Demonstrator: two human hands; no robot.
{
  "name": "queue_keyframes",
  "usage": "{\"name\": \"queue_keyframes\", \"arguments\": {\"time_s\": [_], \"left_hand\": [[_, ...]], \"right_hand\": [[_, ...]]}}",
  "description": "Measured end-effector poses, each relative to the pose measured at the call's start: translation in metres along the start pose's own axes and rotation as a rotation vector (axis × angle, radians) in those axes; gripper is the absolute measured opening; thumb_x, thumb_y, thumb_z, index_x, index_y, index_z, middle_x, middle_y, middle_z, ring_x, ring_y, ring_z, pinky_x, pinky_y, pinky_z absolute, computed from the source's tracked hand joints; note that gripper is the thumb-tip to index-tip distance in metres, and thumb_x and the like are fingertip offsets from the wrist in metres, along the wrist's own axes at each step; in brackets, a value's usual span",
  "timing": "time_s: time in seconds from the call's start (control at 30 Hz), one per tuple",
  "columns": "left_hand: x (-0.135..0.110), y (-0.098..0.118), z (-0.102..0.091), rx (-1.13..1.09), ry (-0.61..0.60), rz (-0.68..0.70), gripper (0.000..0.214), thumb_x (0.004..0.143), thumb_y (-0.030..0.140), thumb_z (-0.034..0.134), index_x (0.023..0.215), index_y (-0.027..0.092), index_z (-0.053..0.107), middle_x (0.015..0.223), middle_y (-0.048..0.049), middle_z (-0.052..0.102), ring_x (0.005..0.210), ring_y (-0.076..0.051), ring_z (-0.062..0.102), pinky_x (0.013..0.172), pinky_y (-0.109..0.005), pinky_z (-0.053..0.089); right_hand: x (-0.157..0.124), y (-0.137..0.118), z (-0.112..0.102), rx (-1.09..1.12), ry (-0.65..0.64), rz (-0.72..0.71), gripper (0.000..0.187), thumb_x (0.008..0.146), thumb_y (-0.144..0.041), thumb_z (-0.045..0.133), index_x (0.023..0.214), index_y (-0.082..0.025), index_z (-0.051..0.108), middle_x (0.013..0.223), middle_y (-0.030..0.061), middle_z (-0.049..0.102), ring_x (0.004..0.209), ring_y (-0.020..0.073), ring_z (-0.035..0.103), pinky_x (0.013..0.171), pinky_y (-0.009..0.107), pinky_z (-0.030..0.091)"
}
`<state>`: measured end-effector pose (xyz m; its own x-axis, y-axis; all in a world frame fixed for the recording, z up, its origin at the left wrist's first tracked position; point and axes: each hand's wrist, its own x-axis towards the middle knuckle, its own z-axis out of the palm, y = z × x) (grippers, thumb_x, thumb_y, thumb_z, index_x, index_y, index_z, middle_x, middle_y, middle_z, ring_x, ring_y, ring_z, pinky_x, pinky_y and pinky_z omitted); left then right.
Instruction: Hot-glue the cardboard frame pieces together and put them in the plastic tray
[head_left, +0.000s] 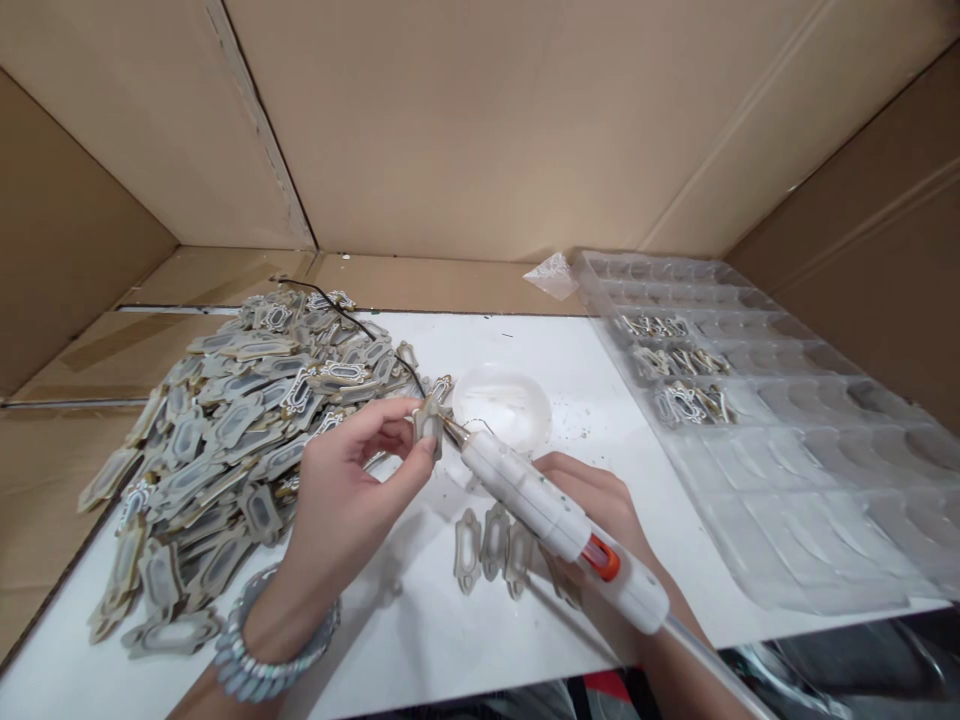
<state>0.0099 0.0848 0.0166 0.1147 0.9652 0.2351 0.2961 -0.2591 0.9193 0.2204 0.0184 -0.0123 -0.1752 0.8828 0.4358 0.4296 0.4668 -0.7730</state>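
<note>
My left hand (349, 490), with a coiled bracelet on its wrist, pinches a small ornate frame piece (427, 428) upright between thumb and fingers. My right hand (592, 495) is wrapped round a white hot glue gun (529, 490) with an orange part on its body; the gun hides some of the fingers. The gun's metal nozzle (454, 430) points up and left, right beside the held piece; whether it touches cannot be made out. A short row of similar frame pieces (493, 542) lies below the gun. The big pile of frame pieces (225, 440) spreads left of my left hand.
Behind the nozzle sits a shallow white dish (546, 408). A clear compartment tray (765, 500) fills the right side, several of its cells holding frame pieces (679, 360). A dark thin strip (341, 312) lies across the pile. Cardboard walls (480, 130) enclose the white table (420, 640).
</note>
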Motion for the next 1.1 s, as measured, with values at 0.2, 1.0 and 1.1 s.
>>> {"name": "queue_keyframes", "arguments": {"time_s": [0.2, 1.0, 1.1], "left_hand": [[0.002, 0.001, -0.004, 0.234, 0.001, 0.317, 0.016, 0.079, 0.018, 0.065, 0.092, 0.026, 0.072, 0.073, 0.0028, 0.069, 0.061, -0.011, 0.059, 0.066, -0.023, 0.048], [0.01, 0.005, -0.005, -0.389, 0.128, -0.234, 0.02, 0.067, 0.026, 0.077, 0.083, 0.022, 0.066, 0.065, 0.0038, 0.059, 0.061, -0.011, 0.056, 0.058, -0.021, 0.05], [0.008, 0.001, -0.005, -0.305, 0.149, -0.129, 0.02, 0.069, 0.026, 0.077, 0.087, 0.026, 0.068, 0.069, 0.004, 0.062, 0.061, -0.011, 0.06, 0.056, -0.022, 0.051]], "right_hand": [[-0.003, 0.001, -0.001, -0.024, 0.014, -0.008, 0.017, 0.082, -0.009, 0.05, 0.073, -0.022, 0.054, 0.078, 0.0003, 0.059, 0.061, 0.0114, 0.055, 0.055, 0.022, 0.043], [-0.001, -0.002, 0.0, 0.022, -0.043, -0.018, 0.015, 0.09, -0.019, 0.051, 0.079, -0.021, 0.061, 0.081, 0.0039, 0.067, 0.066, 0.0144, 0.062, 0.058, 0.025, 0.048], [-0.002, -0.002, 0.002, 0.036, -0.073, -0.008, 0.01, 0.089, -0.021, 0.056, 0.082, -0.02, 0.063, 0.084, 0.005, 0.069, 0.072, 0.0158, 0.065, 0.061, 0.026, 0.05]]}}
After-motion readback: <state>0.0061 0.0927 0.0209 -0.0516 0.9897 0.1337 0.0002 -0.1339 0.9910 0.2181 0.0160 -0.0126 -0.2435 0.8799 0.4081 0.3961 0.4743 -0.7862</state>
